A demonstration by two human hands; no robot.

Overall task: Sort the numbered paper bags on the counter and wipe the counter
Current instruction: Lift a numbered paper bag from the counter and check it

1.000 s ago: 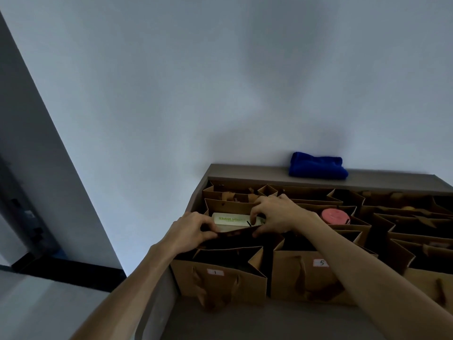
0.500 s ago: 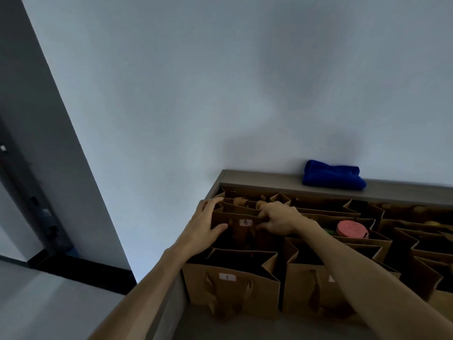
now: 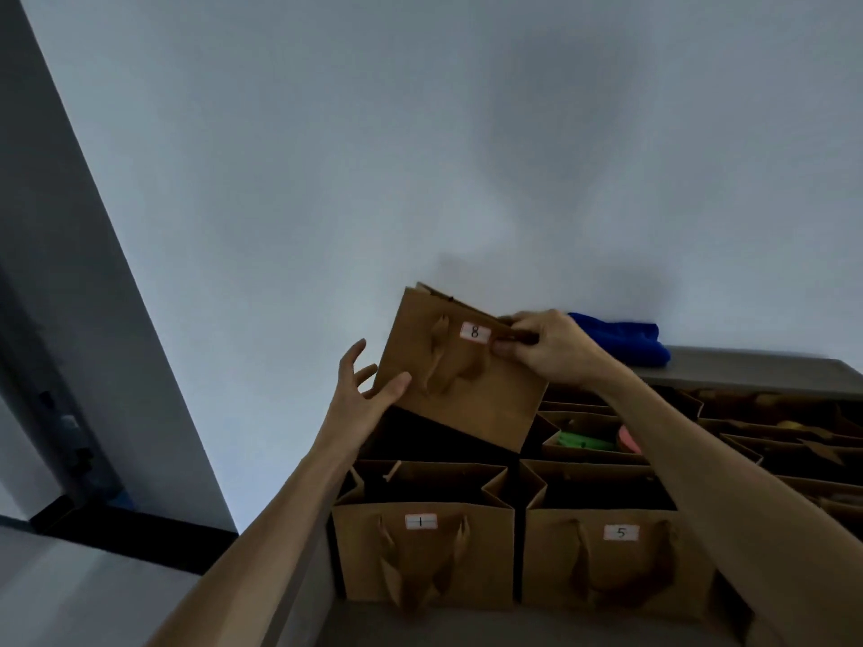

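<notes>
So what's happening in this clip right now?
A person is sorting numbered paper bags on a counter. The right hand pinches the top edge of the bag marked 8 and holds it tilted above the rows, while the left hand steadies its lower left side with open fingers. Bags marked 1 and 5 stand in the front row. A blue cloth lies at the back by the wall.

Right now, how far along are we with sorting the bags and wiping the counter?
Early. Bags 1 and 5 stand side by side in the front row. In hand: bag 8 is lifted and tilted above the rows, right hand pinching its top edge, left hand steadying its lower corner. Left: placing 8, ordering the remaining bags, and wiping; the blue cloth lies untouched on the counter.
</notes>
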